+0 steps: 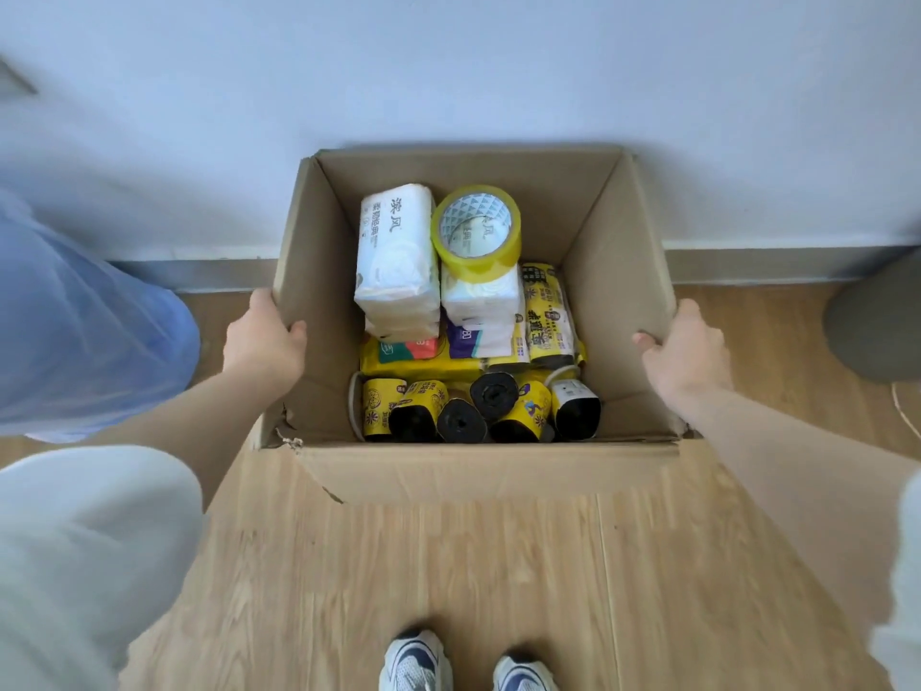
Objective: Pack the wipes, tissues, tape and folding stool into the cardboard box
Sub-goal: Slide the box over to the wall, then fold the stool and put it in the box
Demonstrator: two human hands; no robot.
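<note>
An open cardboard box (618, 271) stands on the wood floor against the wall. Inside lie white tissue packs (396, 256), a yellow tape roll (476, 230) resting on another white pack, yellow wipe packs (413, 356) and several black rolls in yellow wrappers (463, 408) along the near side. My left hand (264, 336) grips the box's left wall at its upper edge. My right hand (685, 349) grips the right wall the same way. No folding stool is in view.
A blue translucent bag or bin (84, 321) stands to the left of the box. A dark round object (877, 321) sits at the right edge. My shoes (468, 663) are near the bottom, with the box's front flap (478, 471) folded down toward them.
</note>
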